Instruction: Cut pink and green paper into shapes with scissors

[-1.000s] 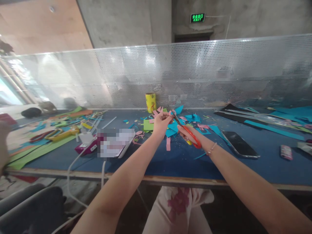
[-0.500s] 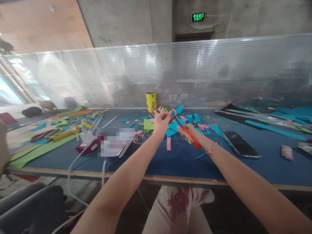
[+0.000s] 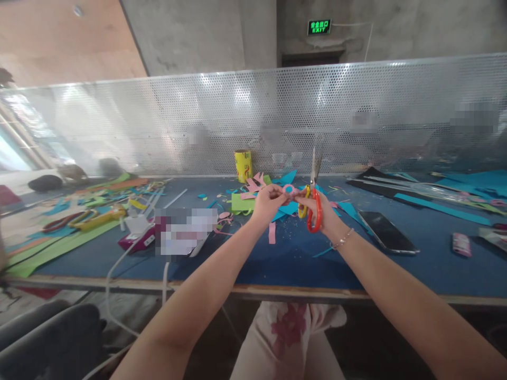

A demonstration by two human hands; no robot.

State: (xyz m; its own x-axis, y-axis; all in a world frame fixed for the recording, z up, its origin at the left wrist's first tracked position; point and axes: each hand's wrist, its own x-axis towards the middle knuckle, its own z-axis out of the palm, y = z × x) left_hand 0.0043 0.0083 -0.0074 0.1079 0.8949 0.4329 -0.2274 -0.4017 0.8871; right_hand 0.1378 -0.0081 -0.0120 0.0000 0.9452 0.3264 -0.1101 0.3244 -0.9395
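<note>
My left hand (image 3: pixel 268 203) pinches a small pink paper ring (image 3: pixel 292 193) above the middle of the table. Blue shows through the ring's hole. In my right hand (image 3: pixel 325 210) is a pair of scissors (image 3: pixel 314 207) with red and yellow handles, its slim metal blades pointing up and a little apart. The right fingertips also meet the ring's right edge. Below and around both hands lie blue, green and pink paper scraps (image 3: pixel 240 202). A small pink strip (image 3: pixel 272 233) rests on the table just in front of the left hand.
Behind the scraps stands a yellow roll (image 3: pixel 243 165), before a perforated metal screen (image 3: pixel 222 121). A phone (image 3: pixel 387 232) lies to the right, a pink-and-white eraser-like block (image 3: pixel 461 244) beyond it. On the left are a purple box (image 3: pixel 137 241) with a cable, a yellow glue gun (image 3: pixel 99 217) and paper sheets.
The scissors have swung from pointing at the pink ring to pointing upward, away from it. My right fingers have moved in to the ring's edge. The view has shifted slightly.
</note>
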